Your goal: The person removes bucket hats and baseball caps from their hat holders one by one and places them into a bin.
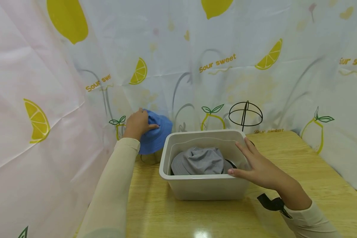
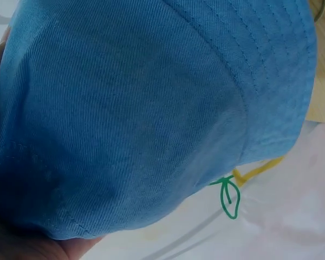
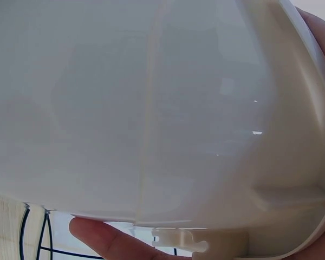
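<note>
A blue bucket hat (image 1: 157,134) sits at the back left on a wire stand (image 1: 151,158), whose lower part shows under the brim. My left hand (image 1: 138,124) grips its crown, the thumb lying across the fabric; in the left wrist view the hat (image 2: 135,114) fills most of the picture. A pale plastic bin (image 1: 206,188) stands in the middle of the table, holding a grey cap (image 1: 200,161). My right hand (image 1: 258,165) rests on the bin's right end with spread, mostly straight fingers, thumb at the front rim. Up close, the right wrist view shows the bin's wall (image 3: 108,108).
Behind the bin's right corner rises a bare black wire hat stand (image 1: 245,114). A lemon-printed curtain (image 1: 166,43) closes off the back and left of the wooden table (image 1: 300,172). Something dark-edged lies beside the grey cap inside the bin.
</note>
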Motion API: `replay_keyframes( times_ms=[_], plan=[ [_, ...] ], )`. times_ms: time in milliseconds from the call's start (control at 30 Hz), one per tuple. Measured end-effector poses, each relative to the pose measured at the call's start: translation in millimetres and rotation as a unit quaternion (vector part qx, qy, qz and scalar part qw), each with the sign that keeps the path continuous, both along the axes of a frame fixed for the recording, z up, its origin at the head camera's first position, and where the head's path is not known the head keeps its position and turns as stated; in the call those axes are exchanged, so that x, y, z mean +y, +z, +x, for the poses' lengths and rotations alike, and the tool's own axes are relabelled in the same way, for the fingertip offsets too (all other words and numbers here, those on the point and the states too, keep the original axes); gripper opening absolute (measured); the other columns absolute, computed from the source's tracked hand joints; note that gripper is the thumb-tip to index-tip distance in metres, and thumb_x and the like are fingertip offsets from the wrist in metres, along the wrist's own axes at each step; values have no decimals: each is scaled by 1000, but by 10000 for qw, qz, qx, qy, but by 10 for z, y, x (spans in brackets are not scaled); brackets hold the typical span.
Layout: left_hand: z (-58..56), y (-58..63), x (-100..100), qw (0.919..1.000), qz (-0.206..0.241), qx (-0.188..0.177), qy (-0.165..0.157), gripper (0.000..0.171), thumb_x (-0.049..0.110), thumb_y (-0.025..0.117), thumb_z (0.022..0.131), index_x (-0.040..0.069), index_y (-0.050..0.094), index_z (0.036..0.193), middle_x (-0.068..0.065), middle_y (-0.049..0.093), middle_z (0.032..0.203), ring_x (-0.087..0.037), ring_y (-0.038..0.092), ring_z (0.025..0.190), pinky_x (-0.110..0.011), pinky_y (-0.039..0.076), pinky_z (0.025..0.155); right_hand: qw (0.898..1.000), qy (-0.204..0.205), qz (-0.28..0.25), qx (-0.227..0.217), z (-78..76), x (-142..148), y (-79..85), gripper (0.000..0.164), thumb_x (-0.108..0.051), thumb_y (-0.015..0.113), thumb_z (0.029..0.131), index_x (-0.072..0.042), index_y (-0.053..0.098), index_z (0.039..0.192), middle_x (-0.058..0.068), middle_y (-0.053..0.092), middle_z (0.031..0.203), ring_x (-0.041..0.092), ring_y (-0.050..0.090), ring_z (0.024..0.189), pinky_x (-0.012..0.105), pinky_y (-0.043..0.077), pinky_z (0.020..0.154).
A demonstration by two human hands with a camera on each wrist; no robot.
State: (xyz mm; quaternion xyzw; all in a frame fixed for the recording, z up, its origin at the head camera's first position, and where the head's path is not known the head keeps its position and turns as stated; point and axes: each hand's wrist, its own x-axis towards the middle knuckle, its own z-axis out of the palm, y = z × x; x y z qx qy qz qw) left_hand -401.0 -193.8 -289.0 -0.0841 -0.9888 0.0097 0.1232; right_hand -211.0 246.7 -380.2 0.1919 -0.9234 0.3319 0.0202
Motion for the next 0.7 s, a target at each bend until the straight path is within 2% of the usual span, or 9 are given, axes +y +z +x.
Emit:
replay_keyframes(
  times_ms=[133,233,433,533,700],
  plan=[
    [19,7,7,9999,-21,98,-15,95,61,73,90,-13,50,145,-36,38,157,-52,63,117,-59,56,93,10000,-4,-2,0,3,2,7,102,-60,70,93,-31,7,168,5,-17,173,54,7,156,81,25,108],
    [34,7,7,9998,-74,206,-23,97,62,71,91,-14,47,147,-37,38,156,-51,65,112,-58,58,86,10000,-5,17,16,5,-1,12,102,-60,70,93,-30,9,168,5,-17,174,55,8,155,81,26,107],
    [38,-20,6,9991,-220,369,3,99,64,69,91,-15,48,146,-37,39,155,-47,71,92,-54,61,72,10000,-14,37,4,18,-2,30,102,-61,69,93,-28,10,168,7,-16,174,55,8,155,81,26,107],
    [25,-47,2,9987,-272,429,15,100,65,70,90,-15,48,145,-37,40,155,-46,71,86,-53,61,70,10000,5,47,12,27,-1,38,101,-60,69,93,-27,11,168,10,-15,174,57,9,154,82,27,106],
    [9,-63,-4,9980,-287,561,35,99,65,70,90,-15,50,145,-37,41,155,-49,70,90,-54,61,71,10000,2,55,44,26,1,33,100,-60,69,93,-28,11,168,11,-14,174,56,9,154,81,27,106]
  ],
)
